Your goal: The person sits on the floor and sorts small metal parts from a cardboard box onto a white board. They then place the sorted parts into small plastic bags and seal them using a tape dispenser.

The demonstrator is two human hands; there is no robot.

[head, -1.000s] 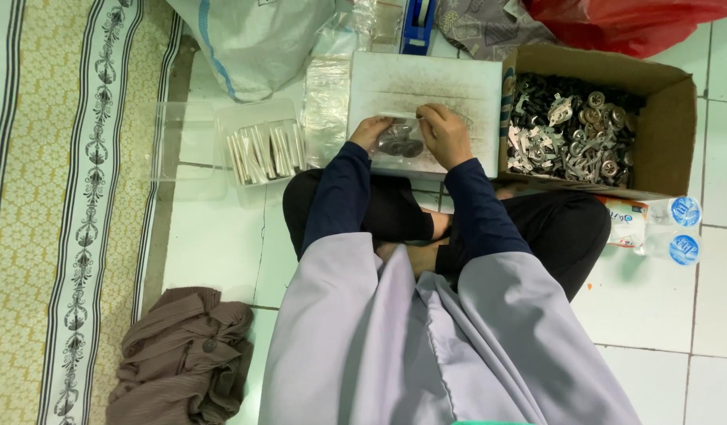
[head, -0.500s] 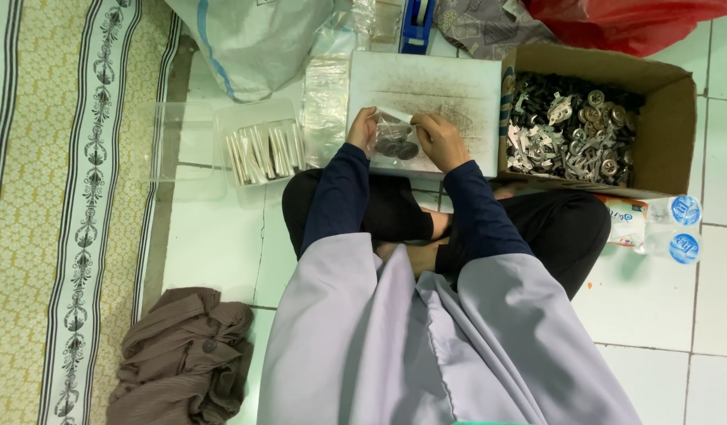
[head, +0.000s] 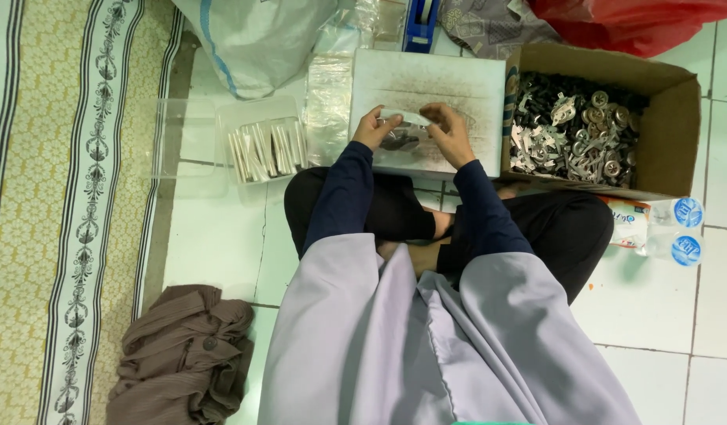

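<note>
Noted at upper centre: left hand [head: 373, 128] and right hand [head: 452, 134], fingers pinching opposite ends of clear bag [head: 403, 118] above white board [head: 430, 86]. Carton of metal parts [head: 584, 126] at upper right; tray of sticks [head: 265, 148] at left.

Small clear glossy plastic bag [head: 403, 118] between hands. Cardboard box [head: 670, 86] matt brown, dull metal parts [head: 572, 134] inside. White board [head: 426, 83] matt, smudged. Floor tiles [head: 222, 236] glossy.
</note>
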